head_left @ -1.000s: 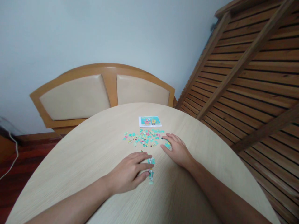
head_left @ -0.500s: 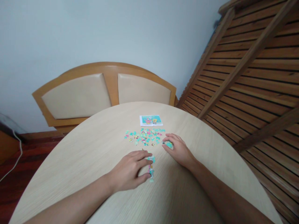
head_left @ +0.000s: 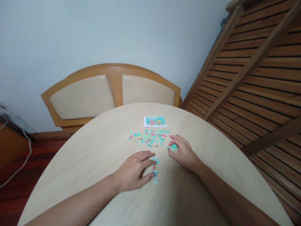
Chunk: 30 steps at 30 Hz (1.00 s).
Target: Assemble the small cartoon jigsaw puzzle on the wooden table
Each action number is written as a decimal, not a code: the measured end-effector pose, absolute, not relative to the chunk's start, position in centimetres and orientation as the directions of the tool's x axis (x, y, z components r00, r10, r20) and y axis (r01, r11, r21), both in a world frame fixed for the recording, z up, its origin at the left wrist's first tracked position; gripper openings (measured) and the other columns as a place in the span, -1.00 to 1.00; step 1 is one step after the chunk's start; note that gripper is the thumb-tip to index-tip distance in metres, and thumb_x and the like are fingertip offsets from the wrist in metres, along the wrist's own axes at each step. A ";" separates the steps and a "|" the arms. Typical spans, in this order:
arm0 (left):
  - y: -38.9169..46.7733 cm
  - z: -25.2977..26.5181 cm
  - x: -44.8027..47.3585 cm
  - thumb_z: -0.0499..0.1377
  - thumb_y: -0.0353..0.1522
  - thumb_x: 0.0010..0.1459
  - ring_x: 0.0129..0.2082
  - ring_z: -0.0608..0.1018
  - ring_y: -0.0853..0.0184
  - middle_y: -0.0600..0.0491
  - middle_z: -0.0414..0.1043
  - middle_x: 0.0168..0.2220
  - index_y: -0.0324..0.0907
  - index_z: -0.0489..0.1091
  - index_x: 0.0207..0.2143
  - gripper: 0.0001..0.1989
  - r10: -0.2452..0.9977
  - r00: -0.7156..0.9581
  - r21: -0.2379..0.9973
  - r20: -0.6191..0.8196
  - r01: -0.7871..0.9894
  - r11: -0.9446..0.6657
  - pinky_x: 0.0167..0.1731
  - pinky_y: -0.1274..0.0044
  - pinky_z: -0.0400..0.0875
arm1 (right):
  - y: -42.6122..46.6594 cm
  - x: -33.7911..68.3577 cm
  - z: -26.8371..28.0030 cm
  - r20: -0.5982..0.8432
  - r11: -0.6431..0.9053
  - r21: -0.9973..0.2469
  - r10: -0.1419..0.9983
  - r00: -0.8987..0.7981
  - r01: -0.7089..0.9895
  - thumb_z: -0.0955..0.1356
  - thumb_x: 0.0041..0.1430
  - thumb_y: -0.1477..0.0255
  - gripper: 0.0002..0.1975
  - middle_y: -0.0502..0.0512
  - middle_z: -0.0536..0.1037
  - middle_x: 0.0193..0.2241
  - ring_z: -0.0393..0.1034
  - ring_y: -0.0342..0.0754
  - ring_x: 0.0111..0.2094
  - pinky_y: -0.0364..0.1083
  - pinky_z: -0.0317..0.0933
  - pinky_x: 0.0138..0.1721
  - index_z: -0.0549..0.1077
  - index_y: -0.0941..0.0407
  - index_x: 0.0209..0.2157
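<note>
Head view: a narrow joined jigsaw strip (head_left: 155, 169) lies flat on the pale round bench (head_left: 98, 163), its long side pointing away from the person. The left hand (head_left: 133, 169) comes in from the left of the strip, fingers loosely spread and not closed on anything, with fingertips resting over its edge. To the right of the strip and a little beyond it, the right hand (head_left: 184, 152) has its grip closed, thumb and forefinger pinching a small dark-and-white jigsaw piece (head_left: 167, 148); a teal patch of puzzle (head_left: 174, 146) shows inside the curl of those fingers. Progress looks early: the strip appears to be only a small part of a picture, while most pieces remain in the loose pile (head_left: 151, 138) beyond the strip. How many pieces the strip has cannot be told, since the left fingers cover some of it. Beyond the strip, past the pile, lies a printed picture card (head_left: 155, 121). Farther beyond the strip stands a wooden backrest (head_left: 117, 88) with cream pads; well to its right leans a slatted wooden panel (head_left: 254, 78). The left fingers partly block the strip's near left edge, and the bunched pieces may hinder picking out single ones.
</note>
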State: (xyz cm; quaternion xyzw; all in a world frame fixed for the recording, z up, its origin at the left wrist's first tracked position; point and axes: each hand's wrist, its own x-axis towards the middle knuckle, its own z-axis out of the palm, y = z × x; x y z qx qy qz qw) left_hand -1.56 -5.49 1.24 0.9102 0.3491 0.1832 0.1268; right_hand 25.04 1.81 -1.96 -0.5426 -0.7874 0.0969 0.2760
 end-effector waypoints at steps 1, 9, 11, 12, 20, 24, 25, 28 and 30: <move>-5.5 1.2 -1.5 0.16 -0.25 0.29 0.24 0.39 0.16 -0.04 0.36 0.23 -0.10 0.42 0.10 -0.65 0.682 0.688 0.359 0.247 0.589 -0.724 0.25 0.28 0.31 | 1.6 24.8 -1.8 0.340 0.412 -0.431 0.898 -0.278 0.803 0.38 0.05 0.35 -0.72 0.18 0.47 0.15 0.16 0.23 0.28 0.27 0.01 0.27 0.52 0.07 -0.16; -4.5 0.5 -2.0 0.09 -0.20 0.35 0.33 0.26 0.04 -0.14 0.25 0.30 -0.17 0.34 0.21 -0.55 0.811 0.488 0.290 0.323 0.764 -0.576 0.28 0.14 0.21 | 0.5 23.7 -0.7 0.190 0.475 -0.283 0.879 -0.437 0.833 0.28 0.28 0.17 -0.41 0.11 0.21 0.36 -0.08 0.23 0.40 0.33 -0.16 0.34 0.29 0.05 0.29; -4.3 0.1 -2.2 0.06 -0.16 0.37 0.34 0.24 0.02 -0.17 0.22 0.32 -0.20 0.30 0.24 -0.51 0.840 0.447 0.277 0.306 0.803 -0.528 0.28 0.12 0.19 | 0.6 23.7 -0.7 0.199 0.458 -0.282 0.887 -0.416 0.843 0.28 0.29 0.17 -0.43 0.13 0.24 0.34 -0.05 0.23 0.39 0.32 -0.14 0.35 0.31 0.07 0.27; -4.2 0.0 -2.3 0.05 -0.15 0.38 0.34 0.24 0.02 -0.18 0.21 0.32 -0.20 0.29 0.25 -0.50 0.850 0.435 0.275 0.298 0.813 -0.513 0.28 0.11 0.19 | 0.6 23.7 -0.8 0.212 0.453 -0.285 0.889 -0.406 0.844 0.28 0.29 0.17 -0.43 0.14 0.26 0.33 -0.03 0.23 0.39 0.31 -0.13 0.34 0.32 0.08 0.26; -4.1 -0.3 -2.1 0.04 -0.17 0.38 0.34 0.24 0.04 -0.17 0.22 0.32 -0.21 0.28 0.26 -0.50 0.859 0.431 0.267 0.277 0.824 -0.499 0.28 0.13 0.17 | 1.1 22.9 -0.6 0.199 0.428 -0.262 0.901 -0.385 0.865 0.27 0.30 0.14 -0.35 0.19 0.20 0.36 -0.06 0.22 0.40 0.29 -0.15 0.35 0.22 0.12 0.33; -4.1 0.0 -2.1 0.05 -0.19 0.37 0.33 0.26 0.03 -0.15 0.26 0.30 -0.19 0.30 0.23 -0.54 0.850 0.452 0.280 0.271 0.808 -0.519 0.27 0.10 0.18 | 2.3 21.4 0.0 0.129 0.454 -0.236 0.891 -0.436 0.859 0.19 0.35 0.04 -0.31 0.19 0.09 0.40 -0.13 0.23 0.42 0.31 -0.18 0.36 0.16 0.11 0.36; -4.2 0.1 -2.2 0.05 -0.20 0.37 0.33 0.26 0.02 -0.13 0.27 0.29 -0.17 0.31 0.23 -0.55 0.848 0.460 0.286 0.264 0.803 -0.524 0.27 0.09 0.17 | 2.6 21.0 0.1 0.123 0.458 -0.232 0.889 -0.441 0.858 0.18 0.36 0.04 -0.31 0.19 0.06 0.41 -0.14 0.23 0.42 0.31 -0.19 0.36 0.14 0.12 0.37; -4.4 0.2 -2.3 0.04 -0.21 0.38 0.34 0.25 0.03 -0.10 0.27 0.30 -0.16 0.29 0.24 -0.55 0.842 0.485 0.293 0.238 0.790 -0.538 0.29 0.09 0.15 | 3.4 20.3 0.3 0.121 0.464 -0.224 0.886 -0.447 0.857 0.17 0.37 0.03 -0.32 0.20 0.10 0.39 -0.14 0.23 0.42 0.33 -0.21 0.36 0.15 0.11 0.37; -4.5 0.2 -2.4 0.04 -0.21 0.38 0.34 0.24 0.05 -0.10 0.26 0.30 -0.16 0.30 0.24 -0.55 0.839 0.485 0.294 0.245 0.788 -0.541 0.29 0.11 0.15 | 3.3 20.2 0.3 0.139 0.497 -0.219 0.867 -0.478 0.839 0.17 0.37 0.02 -0.33 0.19 0.16 0.37 -0.12 0.23 0.42 0.34 -0.24 0.36 0.19 0.09 0.36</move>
